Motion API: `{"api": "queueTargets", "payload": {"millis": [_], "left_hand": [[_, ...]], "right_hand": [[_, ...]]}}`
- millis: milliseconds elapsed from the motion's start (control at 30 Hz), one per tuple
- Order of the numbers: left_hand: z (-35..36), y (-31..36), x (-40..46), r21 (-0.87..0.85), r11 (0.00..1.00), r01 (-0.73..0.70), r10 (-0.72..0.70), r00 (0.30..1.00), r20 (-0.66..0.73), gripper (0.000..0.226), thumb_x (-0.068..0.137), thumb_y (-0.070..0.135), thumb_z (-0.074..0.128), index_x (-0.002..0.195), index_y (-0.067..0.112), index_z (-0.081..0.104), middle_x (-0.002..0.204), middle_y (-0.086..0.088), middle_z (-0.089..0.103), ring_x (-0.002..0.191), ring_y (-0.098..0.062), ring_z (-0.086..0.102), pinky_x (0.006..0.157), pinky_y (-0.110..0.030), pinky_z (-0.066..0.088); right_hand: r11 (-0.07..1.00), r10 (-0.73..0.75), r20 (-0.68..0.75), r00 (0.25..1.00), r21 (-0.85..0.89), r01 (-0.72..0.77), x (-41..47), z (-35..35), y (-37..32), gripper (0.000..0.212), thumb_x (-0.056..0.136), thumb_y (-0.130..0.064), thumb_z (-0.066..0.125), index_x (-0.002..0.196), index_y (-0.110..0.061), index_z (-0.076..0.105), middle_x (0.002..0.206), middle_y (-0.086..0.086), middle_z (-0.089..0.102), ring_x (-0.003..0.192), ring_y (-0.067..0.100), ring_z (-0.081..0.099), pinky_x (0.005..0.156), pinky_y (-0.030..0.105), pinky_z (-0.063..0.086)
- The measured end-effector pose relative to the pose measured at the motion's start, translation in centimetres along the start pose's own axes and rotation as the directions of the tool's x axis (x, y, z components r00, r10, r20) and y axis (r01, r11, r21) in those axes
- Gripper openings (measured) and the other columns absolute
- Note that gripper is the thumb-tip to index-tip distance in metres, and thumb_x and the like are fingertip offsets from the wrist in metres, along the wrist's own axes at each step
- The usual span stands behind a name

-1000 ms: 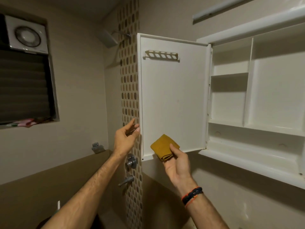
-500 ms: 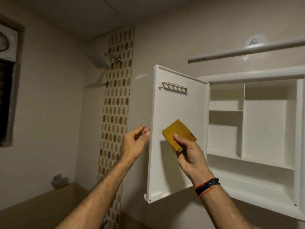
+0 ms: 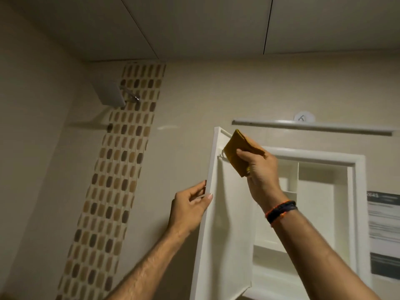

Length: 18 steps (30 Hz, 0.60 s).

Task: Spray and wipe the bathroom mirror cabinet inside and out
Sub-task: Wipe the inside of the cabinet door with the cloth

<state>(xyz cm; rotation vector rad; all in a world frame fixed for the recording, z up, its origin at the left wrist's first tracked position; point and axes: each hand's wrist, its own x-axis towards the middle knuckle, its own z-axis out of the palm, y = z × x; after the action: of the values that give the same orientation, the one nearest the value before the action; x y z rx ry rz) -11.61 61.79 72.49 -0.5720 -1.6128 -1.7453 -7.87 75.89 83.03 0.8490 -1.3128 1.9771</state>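
Right hand [image 3: 260,174] fingers pinching cloth [image 3: 237,153]; left hand [image 3: 190,210] gripping open cabinet door [image 3: 227,224] edge.

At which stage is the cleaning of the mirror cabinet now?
Done: the cabinet door is swung open and the shelves hold nothing visible. In hand: the left hand grips the door's edge while the right hand holds the folded yellow cloth at the door's top inside. Left: I cannot tell whether any surface is wiped yet; no spray bottle shows.
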Motion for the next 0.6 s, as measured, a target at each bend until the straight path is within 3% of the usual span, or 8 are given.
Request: {"api": "queueTargets", "payload": {"millis": [67, 133, 200, 267, 333, 400, 600], "left_hand": [[0.0, -0.3, 0.1, -0.04, 0.999, -0.014, 0.015, 1.0, 0.013, 0.047, 0.088, 0.01, 0.069, 0.134, 0.013, 0.057, 0.129, 0.003, 0.064, 0.115, -0.009, 0.062, 0.094, -0.028, 0.053], [-0.1, -0.6, 0.2, -0.088, 0.996, -0.021, 0.025, 0.999, 0.042, 0.041, 0.088, 0.007, 0.068, 0.128, 0.016, 0.062, 0.119, 0.008, 0.069, 0.108, -0.006, 0.066, 0.088, -0.025, 0.056], [-0.1, -0.9, 0.3, -0.125, 0.991, -0.04, 0.049, 0.996, 0.071, 0.038, 0.089, 0.004, 0.066, 0.119, 0.028, 0.066, 0.106, 0.02, 0.072, 0.1, 0.0, 0.068, 0.08, -0.018, 0.055], [-0.1, -1.0, 0.4, -0.138, 0.99, -0.044, 0.055, 0.995, 0.078, 0.04, 0.089, 0.004, 0.065, 0.109, 0.038, 0.065, 0.102, 0.026, 0.071, 0.098, 0.002, 0.068, 0.079, -0.016, 0.053], [0.0, -1.2, 0.5, -0.147, 0.988, -0.042, 0.053, 0.996, 0.069, 0.04, 0.09, 0.004, 0.065, 0.106, 0.041, 0.065, 0.103, 0.025, 0.071, 0.099, 0.002, 0.068, 0.081, -0.016, 0.053], [0.0, -1.3, 0.5, -0.162, 0.986, -0.048, 0.06, 0.996, 0.071, 0.04, 0.09, 0.003, 0.064, 0.111, 0.037, 0.066, 0.104, 0.023, 0.072, 0.098, 0.0, 0.068, 0.082, -0.017, 0.053], [-0.4, -1.4, 0.6, -0.18, 0.983, -0.047, 0.061, 0.996, 0.072, 0.039, 0.089, 0.004, 0.065, 0.109, 0.037, 0.068, 0.103, 0.022, 0.072, 0.098, -0.001, 0.069, 0.082, -0.018, 0.054]], "right_hand": [[0.982, -0.142, 0.056, 0.988, -0.117, 0.148, 0.8, 1.1, -0.3, 0.051, 0.083, 0.016, 0.052, 0.101, -0.027, 0.074, 0.095, -0.013, 0.075, 0.093, 0.005, 0.07, 0.081, 0.021, 0.057], [0.87, -0.32, 0.1, 0.942, -0.362, 0.335, 1.4, 1.8, -0.4, 0.059, 0.078, 0.016, 0.049, 0.111, -0.028, 0.072, 0.108, -0.009, 0.073, 0.101, -0.003, 0.066, 0.091, 0.018, 0.052], [0.623, -0.489, 0.237, 0.839, -0.578, 0.526, 2.1, 2.4, -0.5, 0.065, 0.071, 0.016, 0.047, 0.117, -0.024, 0.071, 0.117, -0.005, 0.07, 0.108, -0.008, 0.061, 0.095, 0.012, 0.047], [0.32, -0.532, 0.468, 0.706, -0.661, 0.679, 3.1, 2.9, -0.6, 0.064, 0.069, 0.016, 0.048, 0.119, -0.017, 0.071, 0.121, 0.005, 0.069, 0.113, 0.007, 0.063, 0.098, 0.024, 0.051], [-0.062, -0.387, 0.697, 0.604, -0.673, 0.737, 4.0, 3.5, -0.5, 0.046, 0.078, 0.011, 0.052, 0.113, -0.012, 0.07, 0.118, 0.009, 0.068, 0.113, 0.025, 0.062, 0.094, 0.04, 0.052], [-0.308, -0.211, 0.779, 0.59, -0.626, 0.716, 4.6, 3.8, -0.1, 0.03, 0.086, 0.005, 0.05, 0.107, -0.01, 0.066, 0.116, 0.006, 0.063, 0.115, 0.026, 0.055, 0.092, 0.039, 0.05], [-0.405, -0.107, 0.742, 0.662, -0.64, 0.653, 4.6, 4.3, 0.6, 0.042, 0.092, 0.0, 0.047, 0.131, -0.011, 0.057, 0.145, 0.004, 0.048, 0.142, 0.021, 0.034, 0.093, 0.039, 0.054]]}}
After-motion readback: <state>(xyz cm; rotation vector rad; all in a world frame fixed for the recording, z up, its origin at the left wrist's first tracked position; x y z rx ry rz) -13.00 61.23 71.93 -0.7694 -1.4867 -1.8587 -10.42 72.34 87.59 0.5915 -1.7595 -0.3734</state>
